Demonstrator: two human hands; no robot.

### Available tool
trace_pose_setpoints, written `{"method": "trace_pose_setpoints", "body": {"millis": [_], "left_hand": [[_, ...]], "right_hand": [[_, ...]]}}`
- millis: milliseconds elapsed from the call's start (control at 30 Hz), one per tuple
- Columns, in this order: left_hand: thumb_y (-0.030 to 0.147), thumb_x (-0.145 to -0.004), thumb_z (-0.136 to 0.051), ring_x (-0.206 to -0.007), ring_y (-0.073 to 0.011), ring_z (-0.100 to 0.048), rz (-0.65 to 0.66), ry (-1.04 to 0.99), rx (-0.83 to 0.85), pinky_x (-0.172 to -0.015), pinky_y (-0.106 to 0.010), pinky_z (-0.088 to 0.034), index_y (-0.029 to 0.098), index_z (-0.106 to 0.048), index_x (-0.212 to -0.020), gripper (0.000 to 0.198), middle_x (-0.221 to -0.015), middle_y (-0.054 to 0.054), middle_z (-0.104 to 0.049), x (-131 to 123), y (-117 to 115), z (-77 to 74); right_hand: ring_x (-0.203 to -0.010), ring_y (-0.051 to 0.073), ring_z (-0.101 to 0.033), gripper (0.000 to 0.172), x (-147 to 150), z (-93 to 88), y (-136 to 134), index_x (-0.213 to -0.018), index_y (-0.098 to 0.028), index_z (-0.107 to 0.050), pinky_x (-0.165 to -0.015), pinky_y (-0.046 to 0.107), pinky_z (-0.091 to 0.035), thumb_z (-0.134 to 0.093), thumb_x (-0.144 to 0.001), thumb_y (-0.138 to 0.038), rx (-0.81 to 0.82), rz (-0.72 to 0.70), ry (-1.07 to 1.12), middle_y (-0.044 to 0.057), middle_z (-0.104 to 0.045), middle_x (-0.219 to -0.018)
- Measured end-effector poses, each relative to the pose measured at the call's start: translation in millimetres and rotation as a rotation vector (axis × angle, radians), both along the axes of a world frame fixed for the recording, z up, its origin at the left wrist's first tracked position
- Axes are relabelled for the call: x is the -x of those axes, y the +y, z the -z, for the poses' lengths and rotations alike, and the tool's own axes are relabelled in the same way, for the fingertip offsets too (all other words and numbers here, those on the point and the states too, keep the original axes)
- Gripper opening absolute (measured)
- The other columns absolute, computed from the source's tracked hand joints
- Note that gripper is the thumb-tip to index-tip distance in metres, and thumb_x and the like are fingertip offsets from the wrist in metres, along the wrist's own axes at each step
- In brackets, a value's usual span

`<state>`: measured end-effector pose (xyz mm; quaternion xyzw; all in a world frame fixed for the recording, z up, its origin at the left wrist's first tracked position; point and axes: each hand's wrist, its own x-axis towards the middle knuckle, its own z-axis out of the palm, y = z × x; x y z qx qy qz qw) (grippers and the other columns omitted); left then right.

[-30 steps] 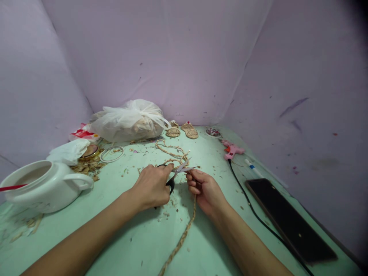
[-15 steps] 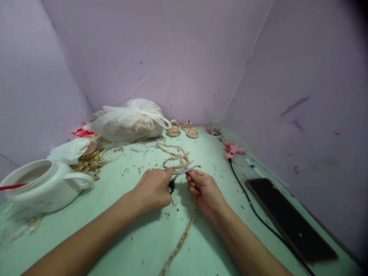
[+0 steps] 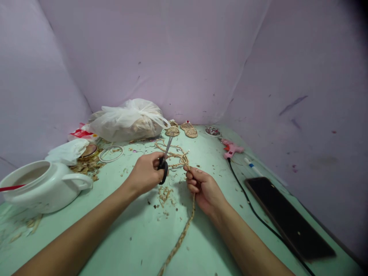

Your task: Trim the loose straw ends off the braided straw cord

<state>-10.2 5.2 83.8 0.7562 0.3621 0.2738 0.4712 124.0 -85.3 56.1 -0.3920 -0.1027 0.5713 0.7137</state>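
Our left hand (image 3: 148, 174) wraps a snug grip round the scissors (image 3: 163, 165) (blades (image 3: 168, 147) pointing forward); our right hand (image 3: 205, 188) pinches the braided cord (image 3: 179, 242), trailing across the worktop (image 3: 120, 237). For tidy snips, we should keep that pinch firm, fingertips (image 3: 189, 175) clear.

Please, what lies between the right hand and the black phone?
In the head view, the black cable of the pink glue gun runs between the right hand and the phone, with small scraps.
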Motion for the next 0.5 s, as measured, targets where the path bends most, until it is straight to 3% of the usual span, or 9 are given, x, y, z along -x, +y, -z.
{"method": "trace_pose_setpoints", "body": {"millis": [233, 300, 433, 500], "left_hand": [[0.027, -0.055, -0.064, -0.050, -0.0151, -0.054, -0.088, -0.088, 0.258, -0.050, -0.025, -0.043, 0.015, -0.052, -0.089, 0.039, -0.054, 0.002, -0.054, -6.1, -1.1, -2.2], [0.027, -0.056, -0.063, -0.051, -0.0158, -0.054, -0.153, 0.012, 0.149, -0.050, -0.025, -0.042, 0.015, -0.055, -0.089, 0.036, -0.054, 0.001, -0.054, -2.6, 4.9, -5.3], [0.024, -0.058, -0.057, -0.068, -0.0245, -0.056, -0.401, 0.497, -0.419, -0.058, -0.030, -0.037, 0.018, -0.058, -0.071, 0.014, -0.063, -0.006, -0.058, 20.2, 29.8, -13.6], [0.017, -0.053, -0.057, -0.072, -0.0301, -0.055, -0.425, 0.693, -0.456, -0.061, -0.034, -0.035, 0.018, -0.048, -0.051, 0.009, -0.056, -0.007, -0.052, 34.4, 44.7, -12.7]], "right_hand": [[-0.044, 0.003, -0.041, 0.013, 2.7, -0.7, -2.4, -0.073, -0.009, -0.064, -0.035, 0.012, -0.033, -0.065, -0.062, -0.018, 0.027, -0.083, -0.085, -0.002, -0.049, -0.057], [-0.045, 0.003, -0.043, 0.013, 2.7, -0.8, -1.9, -0.074, -0.009, -0.064, -0.036, 0.012, -0.034, -0.064, -0.064, -0.018, 0.048, -0.103, -0.109, -0.002, -0.050, -0.058], [-0.043, 0.003, -0.042, 0.009, -0.4, 0.3, -0.5, -0.074, -0.011, -0.062, -0.036, 0.012, -0.035, -0.061, -0.068, -0.017, 0.047, -0.014, -0.054, -0.003, -0.050, -0.057], [-0.043, 0.003, -0.043, 0.008, -1.8, 0.8, -0.2, -0.076, -0.011, -0.062, -0.037, 0.013, -0.036, -0.058, -0.070, -0.016, 0.038, 0.021, -0.029, -0.002, -0.050, -0.057]]}}
